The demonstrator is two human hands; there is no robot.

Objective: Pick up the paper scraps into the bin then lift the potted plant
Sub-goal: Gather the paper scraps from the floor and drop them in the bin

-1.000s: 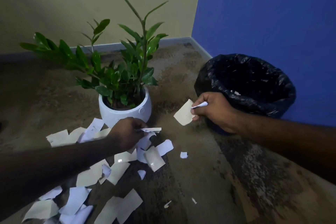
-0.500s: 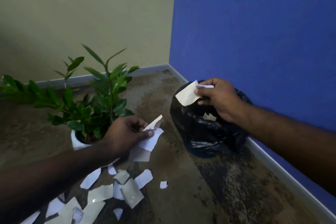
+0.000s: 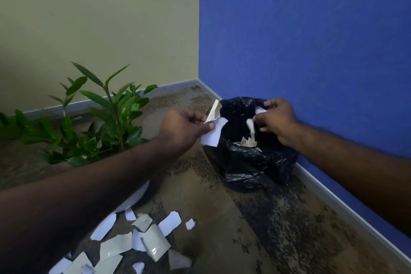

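The bin [image 3: 251,158], lined with a black bag, stands on the floor [image 3: 222,207] in the corner, close to the blue wall [image 3: 311,40]. Both hands are at its mouth.

The left hand [image 3: 184,129] is at the left edge of the bin. Its thumb and fingers are curled and pinch a few scraps [image 3: 213,129]: a white one hangs down from the fingertips in front of the bin's left rim, and a beige one sticks up above them. These scraps are beside the rim and partly over the opening.

The right hand [image 3: 277,118] is over the far right part of the opening, with its fingers bent downward. A small white scrap [image 3: 259,111] shows at its fingertips and seems pinched there. A blurred white piece [image 3: 250,128] is just below the fingers, over the inside of the bin; I cannot tell if the fingers touch it. More paper [image 3: 248,141] lies inside the bin.

Many loose scraps [image 3: 142,236] lie on the floor near the bottom edge, below the left forearm, well apart from both hands.

The plant [image 3: 106,122] stands left of the bin. Its white pot [image 3: 135,198] is mostly hidden behind the left forearm, and no hand touches it.
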